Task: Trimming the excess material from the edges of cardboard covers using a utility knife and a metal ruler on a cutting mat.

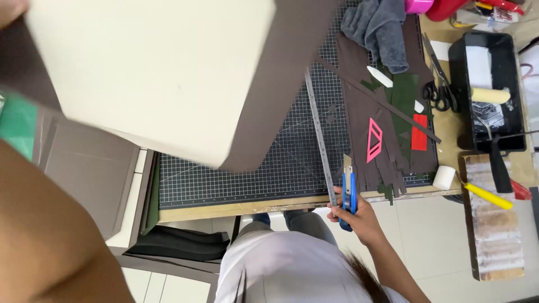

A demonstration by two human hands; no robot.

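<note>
**Items Around the Work Area**

A grey cloth lies at the far edge of the gridded cutting mat. Black scissors rest just beside a black paint tray, which holds a cream roller. A pink triangle and a red rectangle lie on brown paper strips. A white tape roll sits near a yellow-handled tool.
</note>
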